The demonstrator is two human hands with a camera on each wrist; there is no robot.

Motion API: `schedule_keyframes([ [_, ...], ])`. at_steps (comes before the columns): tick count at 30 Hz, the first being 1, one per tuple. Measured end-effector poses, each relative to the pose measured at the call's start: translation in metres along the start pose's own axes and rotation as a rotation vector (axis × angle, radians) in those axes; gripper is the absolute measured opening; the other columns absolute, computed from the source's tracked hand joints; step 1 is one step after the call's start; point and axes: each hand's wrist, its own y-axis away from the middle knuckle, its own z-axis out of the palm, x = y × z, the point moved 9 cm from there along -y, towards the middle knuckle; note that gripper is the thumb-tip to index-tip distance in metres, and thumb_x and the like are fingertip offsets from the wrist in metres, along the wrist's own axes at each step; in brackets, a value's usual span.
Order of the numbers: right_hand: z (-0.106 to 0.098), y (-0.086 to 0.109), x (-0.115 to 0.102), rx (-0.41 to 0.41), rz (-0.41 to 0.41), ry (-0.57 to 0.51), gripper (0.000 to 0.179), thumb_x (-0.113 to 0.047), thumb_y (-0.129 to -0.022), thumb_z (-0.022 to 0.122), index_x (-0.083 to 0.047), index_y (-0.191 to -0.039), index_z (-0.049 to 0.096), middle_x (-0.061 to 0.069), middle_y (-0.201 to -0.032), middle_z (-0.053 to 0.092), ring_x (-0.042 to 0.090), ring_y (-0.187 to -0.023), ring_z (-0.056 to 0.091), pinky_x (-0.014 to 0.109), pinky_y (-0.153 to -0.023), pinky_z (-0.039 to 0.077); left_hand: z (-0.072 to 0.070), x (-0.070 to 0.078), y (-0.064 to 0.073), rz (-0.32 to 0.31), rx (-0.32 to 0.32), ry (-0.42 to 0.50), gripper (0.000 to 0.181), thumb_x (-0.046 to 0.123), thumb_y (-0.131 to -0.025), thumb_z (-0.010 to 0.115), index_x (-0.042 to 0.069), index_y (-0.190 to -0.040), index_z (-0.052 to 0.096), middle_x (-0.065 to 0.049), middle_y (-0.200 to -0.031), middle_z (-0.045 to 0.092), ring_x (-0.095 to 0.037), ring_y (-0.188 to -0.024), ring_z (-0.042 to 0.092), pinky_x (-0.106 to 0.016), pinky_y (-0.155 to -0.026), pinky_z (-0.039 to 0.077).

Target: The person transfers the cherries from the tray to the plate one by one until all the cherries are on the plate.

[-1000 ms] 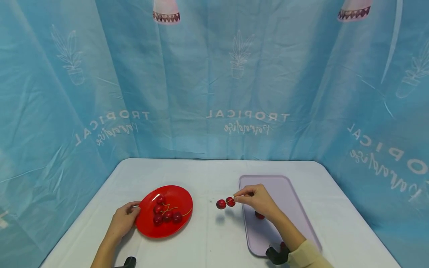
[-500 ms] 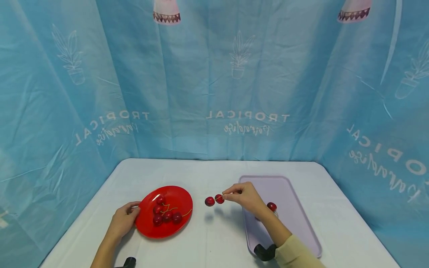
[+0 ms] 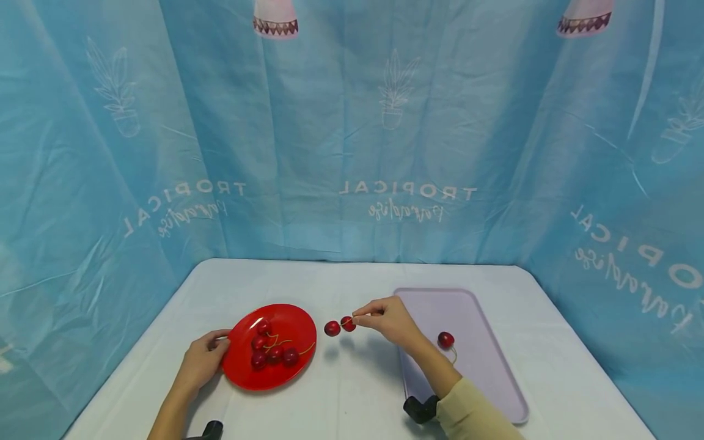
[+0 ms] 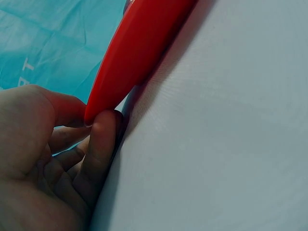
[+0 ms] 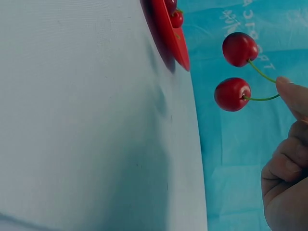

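Observation:
My right hand (image 3: 387, 319) pinches the green stems of a pair of cherries (image 5: 233, 94), which hang in the air over the table between the plate and the tray. In the right wrist view both fruits dangle clear of the white surface. My left hand (image 3: 201, 359) grips the left rim of a red plate (image 3: 297, 321); the left wrist view shows thumb and fingers pinching the plate's edge (image 4: 130, 57). Several dark red cherries (image 3: 275, 354) with stems lie on that plate, toward its left and front.
A pale purple tray (image 3: 473, 305) lies at the right, partly under my right forearm. One cherry (image 3: 446, 340) with its stem shows in it. The white table (image 3: 352, 379) is backed by a blue printed curtain (image 3: 341, 134).
My right hand has moved left with the pair of cherries, from the tray's edge toward the red plate. A cherry in the tray has come into view. My left hand stays on the plate.

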Motion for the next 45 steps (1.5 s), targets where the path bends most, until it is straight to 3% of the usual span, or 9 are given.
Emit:
schedule_keyframes([
  [4,0.005,-0.004,0.003,0.002,0.012,0.007,0.023,-0.031,-0.08,0.078,-0.012,-0.093,0.079,-0.004,-0.08,0.071,0.016,-0.065,0.051,0.026,-0.053,0.04,0.0,0.001,0.001,-0.001,-0.004,0.006,0.041,0.02,-0.098,0.052,-0.004,-0.131,0.051,-0.019,-0.108,0.061,-0.027,-0.091,0.057,-0.031,-0.071,0.054],
  [13,0.019,-0.012,0.001,-0.017,0.012,-0.019,0.017,-0.031,-0.08,0.078,-0.019,-0.091,0.079,-0.005,-0.081,0.072,0.016,-0.067,0.052,0.028,-0.055,0.042,-0.001,0.001,0.003,-0.003,-0.001,0.014,0.04,0.02,-0.097,0.052,-0.003,-0.13,0.052,-0.017,-0.106,0.061,-0.026,-0.089,0.057,-0.028,-0.068,0.053],
  [18,0.025,-0.015,0.0,-0.001,0.016,-0.041,0.018,-0.029,-0.08,0.078,-0.015,-0.092,0.079,-0.005,-0.082,0.072,0.018,-0.071,0.056,0.029,-0.057,0.044,0.0,0.002,0.004,0.008,0.006,0.015,0.04,0.019,-0.096,0.053,-0.002,-0.13,0.053,-0.017,-0.107,0.061,-0.026,-0.089,0.058,-0.028,-0.068,0.054],
  [32,0.057,-0.025,-0.016,0.005,0.008,-0.071,0.016,-0.027,-0.081,0.077,-0.014,-0.091,0.079,0.003,-0.073,0.068,0.015,-0.062,0.046,0.025,-0.05,0.036,-0.001,0.004,0.004,0.024,0.011,0.01,0.04,0.019,-0.096,0.053,-0.001,-0.13,0.053,-0.018,-0.109,0.061,-0.027,-0.09,0.058,-0.026,-0.067,0.054],
  [38,0.071,-0.026,-0.017,0.014,0.033,-0.076,0.011,-0.025,-0.081,0.078,-0.018,-0.089,0.08,0.009,-0.061,0.057,0.015,-0.056,0.042,0.024,-0.046,0.033,0.0,0.005,0.005,0.01,-0.003,0.028,0.041,0.021,-0.097,0.053,-0.002,-0.131,0.052,-0.018,-0.108,0.06,-0.027,-0.089,0.057,-0.021,-0.064,0.051],
  [42,0.08,-0.03,-0.013,0.02,0.041,-0.1,0.012,-0.024,-0.08,0.079,-0.017,-0.089,0.08,0.019,-0.065,0.058,0.015,-0.056,0.04,0.025,-0.045,0.031,0.0,0.003,0.005,0.002,-0.007,0.019,0.042,0.022,-0.097,0.053,-0.002,-0.131,0.051,-0.018,-0.109,0.06,-0.027,-0.089,0.057,-0.022,-0.064,0.052],
  [45,0.087,-0.034,-0.009,0.023,0.037,-0.094,0.01,-0.024,-0.08,0.079,-0.018,-0.088,0.08,0.017,-0.068,0.06,0.013,-0.057,0.041,0.024,-0.046,0.031,0.0,0.004,0.005,0.005,-0.009,0.02,0.041,0.022,-0.098,0.052,-0.002,-0.131,0.051,-0.019,-0.11,0.06,-0.027,-0.09,0.057,-0.023,-0.065,0.052],
])
